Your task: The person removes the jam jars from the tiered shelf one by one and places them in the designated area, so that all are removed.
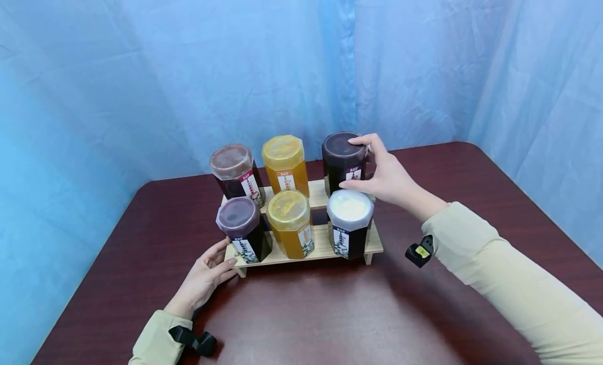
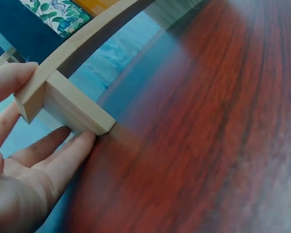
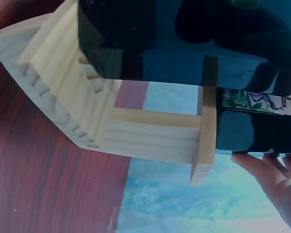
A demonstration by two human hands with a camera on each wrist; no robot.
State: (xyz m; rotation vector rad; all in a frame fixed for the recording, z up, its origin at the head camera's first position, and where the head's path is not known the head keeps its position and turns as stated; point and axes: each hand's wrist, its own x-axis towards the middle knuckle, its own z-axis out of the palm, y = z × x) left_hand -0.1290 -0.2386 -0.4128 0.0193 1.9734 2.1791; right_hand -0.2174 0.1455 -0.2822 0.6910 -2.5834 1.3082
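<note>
A two-tier wooden rack [image 1: 322,244] stands on the table, bearing several lidded jars. At its front left corner my left hand [image 1: 204,278] grips the board's end, thumb on top and other fingers low by the leg [image 2: 77,104]. My right hand [image 1: 391,176] holds the dark jar [image 1: 335,168] at the back right, fingers over its lid edge and thumb at its near side. In front of it is a white-lidded dark jar [image 1: 350,226]. The dark jar's base on the upper tier is hidden in the head view.
On the upper tier are a brown-lidded jar [image 1: 233,166] and a yellow jar [image 1: 285,161]. The lower tier bears a purple-lidded jar [image 1: 240,221] and another yellow jar [image 1: 289,221]. Blue curtains [image 1: 235,66] hang behind the dark red table [image 1: 330,312].
</note>
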